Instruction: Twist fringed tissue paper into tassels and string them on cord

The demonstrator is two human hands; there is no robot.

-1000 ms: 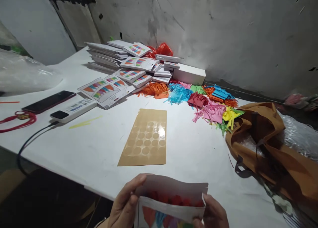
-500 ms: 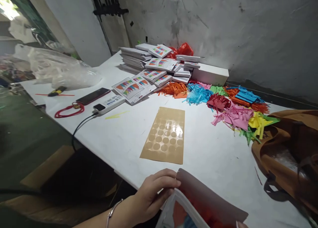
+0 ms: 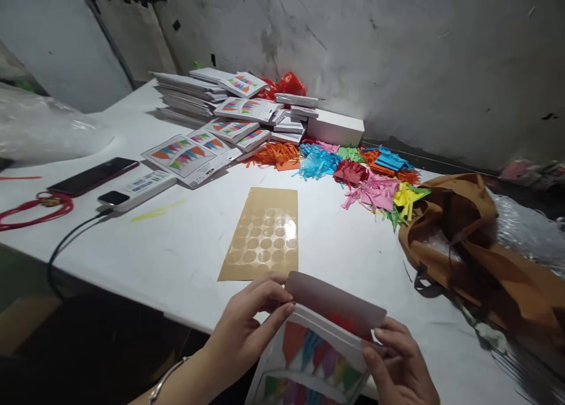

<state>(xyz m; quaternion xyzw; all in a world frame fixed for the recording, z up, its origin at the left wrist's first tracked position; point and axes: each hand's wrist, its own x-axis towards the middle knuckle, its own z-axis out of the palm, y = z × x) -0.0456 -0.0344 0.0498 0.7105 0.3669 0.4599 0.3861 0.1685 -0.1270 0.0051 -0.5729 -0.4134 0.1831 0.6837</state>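
The left hand (image 3: 241,322) pinches the left end of the mouth of a white, rectangular, paper-like packet (image 3: 313,361) printed with multicoloured pennants; the right hand (image 3: 404,358) grips the right end. The packet slants at the near edge of the white desk (image 3: 185,264), its grey inner panel (image 3: 331,296) standing above the front rim. This two-ended hold probably spreads the mouth, within which blurred red contents (image 3: 344,321) show. Just beyond the left hand, a tan rectangular sheet of clear round stickers (image 3: 265,234) lies flat inward from the near edge, presumably for easy reach. Farther out, fringed bundles of brightly coloured paper (image 3: 375,187) line the far edge, apparently grouped by colour. To their left, white printed packets (image 3: 189,99) are piled toward the far-left corner, possibly to save space. A slack brown fabric bag (image 3: 481,211) occupies the right side, leaving the middle to the sheet.
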